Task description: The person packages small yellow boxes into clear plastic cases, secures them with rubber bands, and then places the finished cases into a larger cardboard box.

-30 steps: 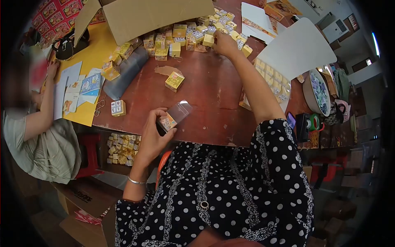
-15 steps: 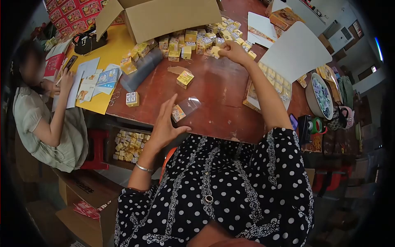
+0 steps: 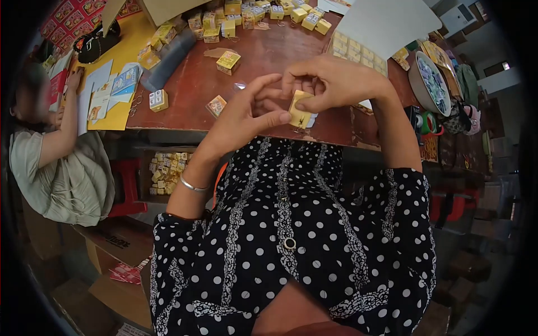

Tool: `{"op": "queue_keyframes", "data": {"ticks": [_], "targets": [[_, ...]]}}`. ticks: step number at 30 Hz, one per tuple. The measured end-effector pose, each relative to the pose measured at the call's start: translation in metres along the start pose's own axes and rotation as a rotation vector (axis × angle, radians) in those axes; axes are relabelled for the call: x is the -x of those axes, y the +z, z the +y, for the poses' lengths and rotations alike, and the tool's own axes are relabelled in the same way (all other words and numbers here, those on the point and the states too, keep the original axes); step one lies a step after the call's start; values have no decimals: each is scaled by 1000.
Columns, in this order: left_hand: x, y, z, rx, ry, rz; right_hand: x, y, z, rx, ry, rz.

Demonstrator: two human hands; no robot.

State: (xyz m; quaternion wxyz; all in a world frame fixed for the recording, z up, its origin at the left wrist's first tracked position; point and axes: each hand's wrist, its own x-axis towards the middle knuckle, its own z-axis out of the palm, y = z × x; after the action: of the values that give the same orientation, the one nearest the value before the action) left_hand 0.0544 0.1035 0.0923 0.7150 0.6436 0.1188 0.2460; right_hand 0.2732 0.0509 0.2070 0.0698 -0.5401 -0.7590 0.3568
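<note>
A small yellow box (image 3: 298,115) with a metal key ring and chain at its lower end is between my hands, just above the table's near edge. My right hand (image 3: 333,87) pinches it, thumb on its face. On the other side, my left hand (image 3: 246,115) has its thumb tip at the box's left edge, its fingers curved and partly hidden behind. Beside the left fingers lies a small orange-and-yellow printed card or packet (image 3: 216,106). Farther up the table sits another yellow box (image 3: 228,61) with a printed top.
Many similar yellow boxes (image 3: 259,15) are heaped by a cardboard carton (image 3: 174,12) at the back. A filled tray (image 3: 358,53) stands right, near a basin (image 3: 427,84). Another yellow box (image 3: 158,101) stands left. A person (image 3: 59,173) sits at the left with papers.
My right hand has come back from the heap with a yellow box and now meets my left hand near the table edge. The view has tilted downward. The person at left has shifted.
</note>
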Motion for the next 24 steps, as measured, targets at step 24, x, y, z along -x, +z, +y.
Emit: {"op": "queue_keyframes", "data": {"ticks": [24], "targets": [[11, 48, -48, 485, -79, 225, 40, 119, 34, 181, -248, 886]]}}
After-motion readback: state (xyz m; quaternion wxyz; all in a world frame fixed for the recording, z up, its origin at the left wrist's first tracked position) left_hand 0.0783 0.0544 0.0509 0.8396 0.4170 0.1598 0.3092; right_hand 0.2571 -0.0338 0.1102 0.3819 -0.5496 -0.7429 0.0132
